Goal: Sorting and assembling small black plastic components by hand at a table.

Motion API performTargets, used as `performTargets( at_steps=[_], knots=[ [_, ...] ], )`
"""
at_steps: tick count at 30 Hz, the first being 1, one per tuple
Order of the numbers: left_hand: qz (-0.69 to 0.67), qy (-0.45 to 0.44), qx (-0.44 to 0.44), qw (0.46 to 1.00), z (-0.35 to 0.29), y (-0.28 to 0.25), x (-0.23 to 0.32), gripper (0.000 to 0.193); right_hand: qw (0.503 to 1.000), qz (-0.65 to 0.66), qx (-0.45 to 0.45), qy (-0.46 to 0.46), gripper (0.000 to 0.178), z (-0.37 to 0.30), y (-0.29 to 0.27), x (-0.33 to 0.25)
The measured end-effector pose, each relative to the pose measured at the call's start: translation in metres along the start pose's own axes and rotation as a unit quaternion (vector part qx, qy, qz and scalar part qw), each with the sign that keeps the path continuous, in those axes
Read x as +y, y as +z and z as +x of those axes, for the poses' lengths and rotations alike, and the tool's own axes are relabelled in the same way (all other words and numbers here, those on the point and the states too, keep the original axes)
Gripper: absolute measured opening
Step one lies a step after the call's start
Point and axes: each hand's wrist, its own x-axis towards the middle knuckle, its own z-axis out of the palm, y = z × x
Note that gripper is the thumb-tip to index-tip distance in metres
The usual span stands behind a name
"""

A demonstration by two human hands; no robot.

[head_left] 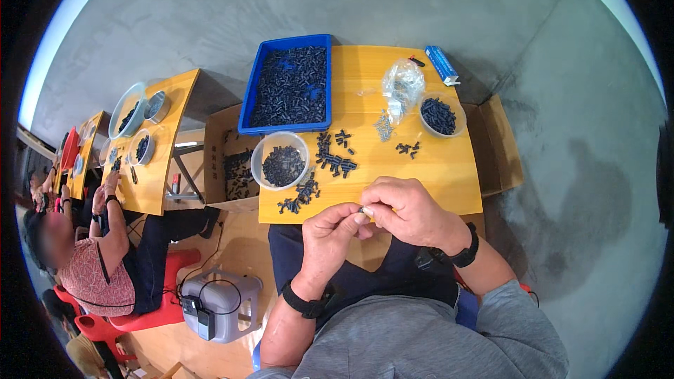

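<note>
Just over the near edge of the yellow table [365,91], my two hands meet fingertip to fingertip. My left hand [330,236] pinches a small black piece [363,210], mostly covered by the fingers. Thumb and fingers of my right hand [414,214] close on the same spot from the other side; what they grip is too small to make out. Loose black plastic pieces [335,163] lie in a cluster beyond my hands. More of them spread beside a clear round tub [302,149] of dark parts.
A blue tray [328,116] full of black pieces stands far left. To the right are silver metal parts [383,126], a clear plastic bag [402,83], another tub [460,109] and a blue box [441,64]. Cardboard boxes [507,144] flank the table. A person [98,274] sits working leftward.
</note>
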Motion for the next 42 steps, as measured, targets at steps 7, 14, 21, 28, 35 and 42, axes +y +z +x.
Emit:
performTargets(
  at_steps=[7, 14, 21, 28, 35, 42],
  knots=[
    [-0.002, 0.003, -0.014, 1.000, 0.000, 0.001, 0.002, 0.009, 0.999, -0.001, 0.018, -0.031, 0.008, -0.006, 0.003, 0.002],
    [-0.024, 0.000, -0.024, 0.999, -0.001, 0.002, -0.003, 0.010, 0.997, 0.025, 0.066, -0.030, 0.009, -0.012, 0.009, 0.004],
    [-0.066, -0.009, -0.037, 0.997, -0.001, 0.003, 0.003, 0.011, 0.995, 0.034, 0.076, -0.047, 0.009, -0.011, 0.005, 0.001],
    [-0.069, -0.013, -0.046, 0.996, -0.002, 0.002, -0.001, 0.012, 0.996, 0.003, 0.040, -0.085, 0.010, -0.011, 0.001, 0.005],
    [-0.079, -0.027, -0.054, 0.995, -0.002, -0.001, -0.005, 0.011, 0.997, -0.008, 0.005, -0.077, 0.011, -0.013, -0.002, 0.008],
    [-0.048, -0.062, -0.046, 0.996, -0.004, -0.002, -0.013, 0.010, 0.995, -0.058, -0.007, -0.077, 0.010, -0.023, 0.007, 0.016]
  ],
)
